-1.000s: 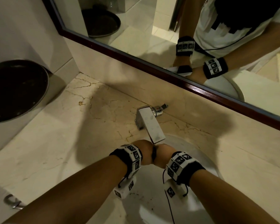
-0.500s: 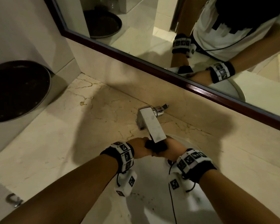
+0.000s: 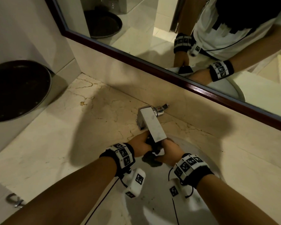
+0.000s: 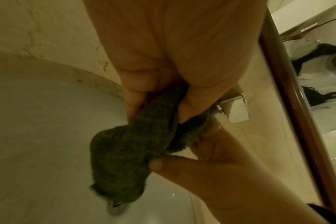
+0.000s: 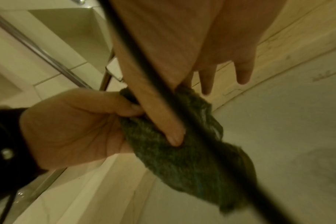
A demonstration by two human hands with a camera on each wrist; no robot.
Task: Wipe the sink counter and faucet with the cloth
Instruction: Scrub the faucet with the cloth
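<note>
A dark green cloth (image 3: 151,157) is bunched between both hands just below the tip of the square chrome faucet (image 3: 152,125), over the white sink basin (image 3: 206,161). My left hand (image 3: 140,143) grips one end of the cloth (image 4: 128,151), fingers curled round it. My right hand (image 3: 166,149) pinches the other end, its thumb (image 5: 173,136) pressed onto the cloth (image 5: 182,159) while two fingers point away. The faucet (image 4: 236,109) stands behind the hands in the left wrist view. The beige marble counter (image 3: 71,135) spreads to the left.
A dark round pan (image 3: 15,90) leans on the left wall. The wood-framed mirror (image 3: 136,38) runs above the backsplash behind the faucet. A metal hook (image 3: 15,201) sits at the counter's front left. The sink drain (image 4: 115,207) lies under the cloth. A black cable (image 5: 163,84) crosses the right wrist view.
Both hands have moved forward under the faucet spout and drawn slightly apart. The cloth, hidden between them a second ago, now shows and hangs below them.
</note>
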